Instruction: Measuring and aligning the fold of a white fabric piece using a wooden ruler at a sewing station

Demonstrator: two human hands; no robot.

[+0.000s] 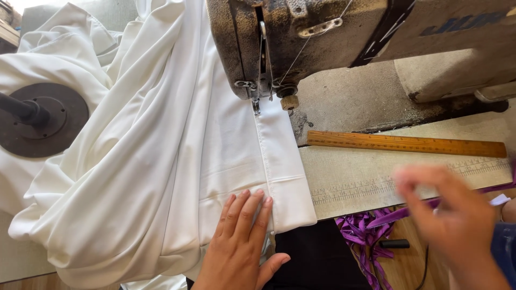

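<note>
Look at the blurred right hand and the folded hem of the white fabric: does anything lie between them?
Nothing solid does. Between the right hand and the hem lies only bare table; the wooden ruler sits farther back. The left hand already rests flat on the white fabric.

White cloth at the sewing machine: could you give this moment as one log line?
left hand: flat on white cloth | right hand: blurred, above table | hem under sewing machine needle | wooden ruler beside

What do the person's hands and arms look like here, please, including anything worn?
Both hands are bare: no gloves, rings or watch show. The left hand is sharp, with short plain nails and a bare wrist. The right hand is blurred, so details are unclear; a bit of dark blue cloth, perhaps a sleeve, shows near its wrist.
</note>
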